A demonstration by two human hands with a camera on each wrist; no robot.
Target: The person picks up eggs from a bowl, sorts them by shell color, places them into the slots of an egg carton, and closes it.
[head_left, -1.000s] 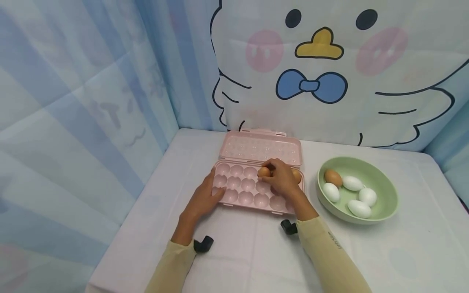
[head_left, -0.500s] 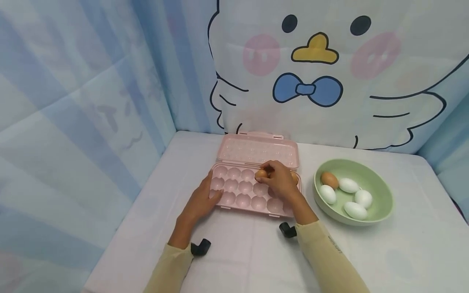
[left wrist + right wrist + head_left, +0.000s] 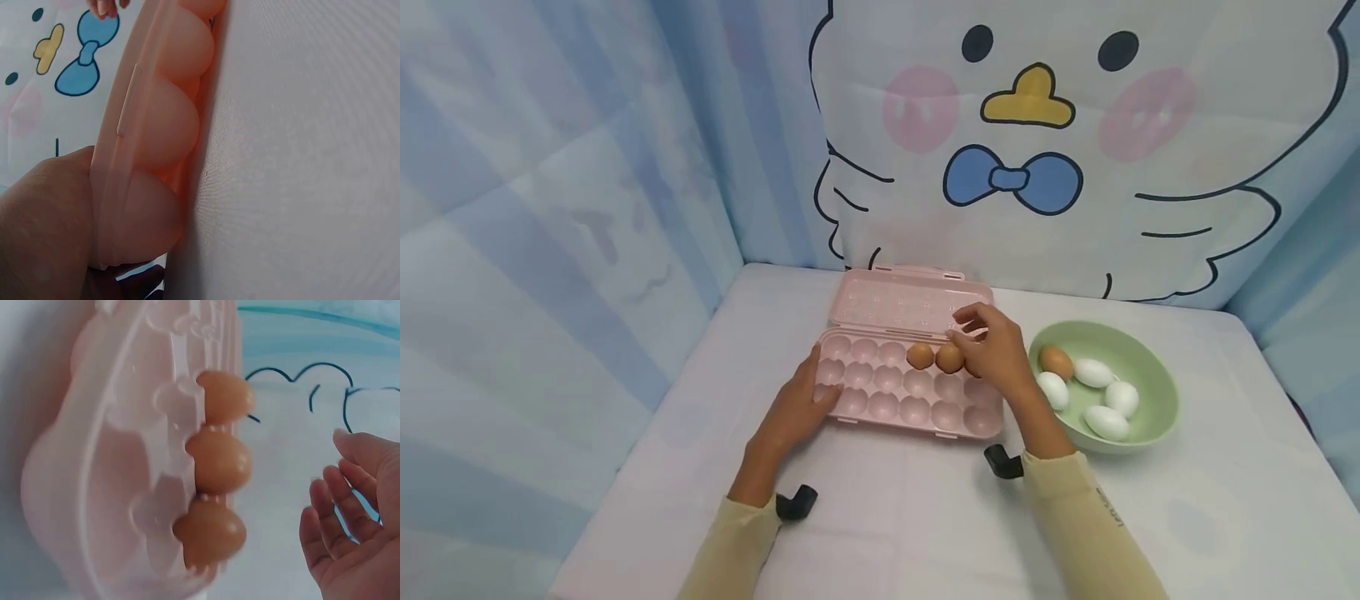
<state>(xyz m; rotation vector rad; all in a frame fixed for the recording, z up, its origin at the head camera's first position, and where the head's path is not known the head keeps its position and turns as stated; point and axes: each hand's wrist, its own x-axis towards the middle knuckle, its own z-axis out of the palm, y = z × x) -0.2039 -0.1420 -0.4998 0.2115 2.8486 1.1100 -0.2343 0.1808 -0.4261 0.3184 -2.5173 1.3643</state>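
Observation:
A pink plastic egg carton [image 3: 883, 407] lies on the table with its lid [image 3: 902, 302] folded back. My left hand [image 3: 793, 407] holds the carton's left end; in the left wrist view the thumb side lies along the rim and fingers show under the end. Three brown eggs [image 3: 219, 461] sit side by side in the back row at the right end, the outermost mostly hidden by my right hand in the head view. That right hand [image 3: 1000, 352] hovers over this corner, holding nothing, its fingers apart from the eggs [image 3: 215, 531] in the right wrist view.
To the right of the carton stands a green bowl [image 3: 1157, 417] holding one brown egg [image 3: 1056, 363] and several white eggs [image 3: 1107, 423]. A printed curtain [image 3: 1015, 242] rises right behind the table's [image 3: 880, 517] back edge.
My right hand has let go of a brown egg, now in the back row, and moved right and up. The left hand keeps its hold on the carton. The head view has shifted slightly.

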